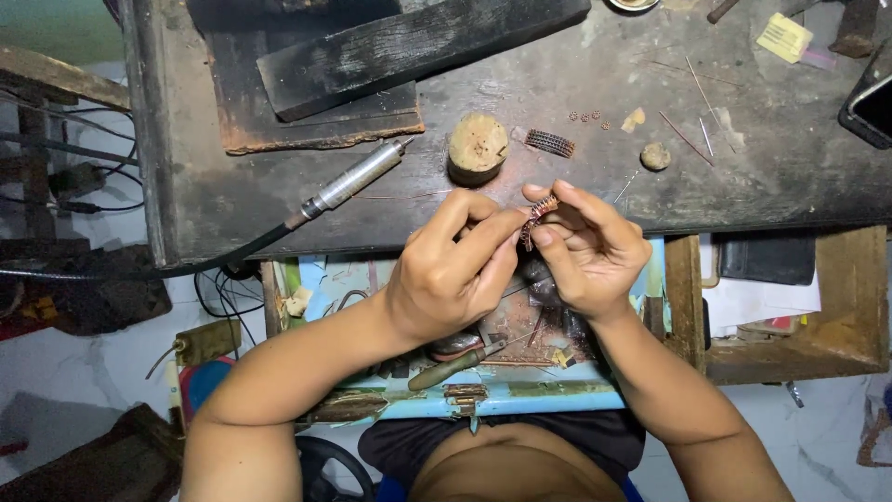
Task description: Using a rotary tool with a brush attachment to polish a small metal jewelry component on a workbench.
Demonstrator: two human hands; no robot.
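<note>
My left hand [449,270] and my right hand [587,249] meet just below the front edge of a dark worn workbench [743,177]. Between their fingertips they pinch a small curved strip of linked coppery metal pieces [536,216]. The right thumb and forefinger grip its upper end; the left fingertips touch its lower side. A second dark ribbed strip [550,142] lies on the bench above my hands, next to a round wooden peg [478,147].
A silver rotary handpiece [353,181] with a black cable lies on the bench at left. Dark wooden blocks [409,46] sit behind it. Tiny metal rings [585,116], thin wires [688,138] and a phone [869,98] lie right. An open blue drawer [502,395] holds tools.
</note>
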